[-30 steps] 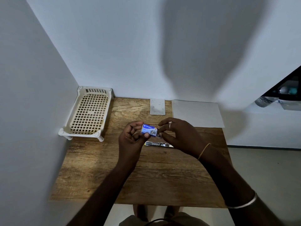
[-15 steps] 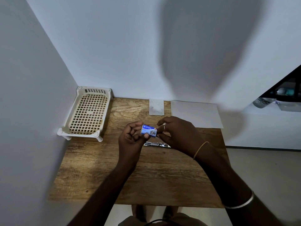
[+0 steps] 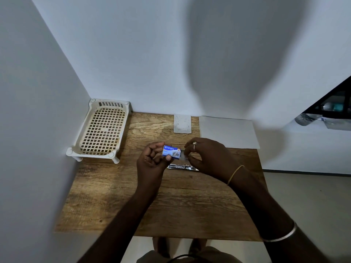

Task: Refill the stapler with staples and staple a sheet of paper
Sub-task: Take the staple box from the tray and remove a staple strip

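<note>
Stapler (image 3: 182, 167) lying flat on wooden table (image 3: 114, 196), metallic, seen just below the two hands, right end hidden behind the right one. Staple box (image 3: 171, 151), blue, held up over the table between both hands.

Left hand (image 3: 152, 160): palm turned rightward, thumb tip pressed at the box's lower edge, fingers curled round its left end; firm grasp on the box.

Right hand (image 3: 207, 158): back of hand upward, ring on one finger, thumb and forefinger pinching grey insert (image 3: 183, 156) jutting from the box's right end; remaining fingers curled in.

Both forearms reaching in from the near edge, converging at mid-table.

Sheet of paper (image 3: 228, 131) flat at back right of table. Small white card (image 3: 182, 123) just left of it. White slatted basket (image 3: 102, 130) at back left, against the wall.
</note>
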`<state>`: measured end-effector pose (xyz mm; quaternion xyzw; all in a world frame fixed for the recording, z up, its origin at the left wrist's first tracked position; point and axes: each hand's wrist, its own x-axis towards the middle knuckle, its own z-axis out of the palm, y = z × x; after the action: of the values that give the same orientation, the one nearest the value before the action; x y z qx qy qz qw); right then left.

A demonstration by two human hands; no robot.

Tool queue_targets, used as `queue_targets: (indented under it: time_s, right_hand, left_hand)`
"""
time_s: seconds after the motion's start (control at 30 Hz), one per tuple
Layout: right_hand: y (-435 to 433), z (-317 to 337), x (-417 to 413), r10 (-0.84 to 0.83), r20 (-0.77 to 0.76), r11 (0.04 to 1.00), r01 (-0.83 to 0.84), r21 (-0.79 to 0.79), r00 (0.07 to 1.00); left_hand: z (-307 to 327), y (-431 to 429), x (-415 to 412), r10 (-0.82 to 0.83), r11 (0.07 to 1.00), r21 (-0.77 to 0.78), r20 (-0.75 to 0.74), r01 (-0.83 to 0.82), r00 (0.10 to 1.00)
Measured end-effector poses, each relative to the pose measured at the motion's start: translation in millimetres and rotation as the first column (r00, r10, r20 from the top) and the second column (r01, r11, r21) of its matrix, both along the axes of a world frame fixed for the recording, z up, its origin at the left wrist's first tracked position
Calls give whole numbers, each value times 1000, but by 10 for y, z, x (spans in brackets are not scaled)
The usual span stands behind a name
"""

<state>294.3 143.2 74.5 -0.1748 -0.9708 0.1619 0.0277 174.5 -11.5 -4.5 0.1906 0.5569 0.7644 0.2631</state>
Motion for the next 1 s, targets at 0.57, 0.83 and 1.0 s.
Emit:
queue_targets:
  time_s: [0.57,0.83,1.0]
  right_hand:
    - [-20,-126,-40,24,-50,991,-30,-131,998]
    - [-41,-309,-55,-24,-8,964,21,-264,1000]
    - [-73,-527,-21,-196,-82,878,137,-459,977]
  left_hand:
    - [-112,-63,28,54,999,-10,100,-54,994]
    - [-246,-134,29,65,998,-27,108,-63,992]
    - [-373,-208,25,96,994,-65,61,-92,994]
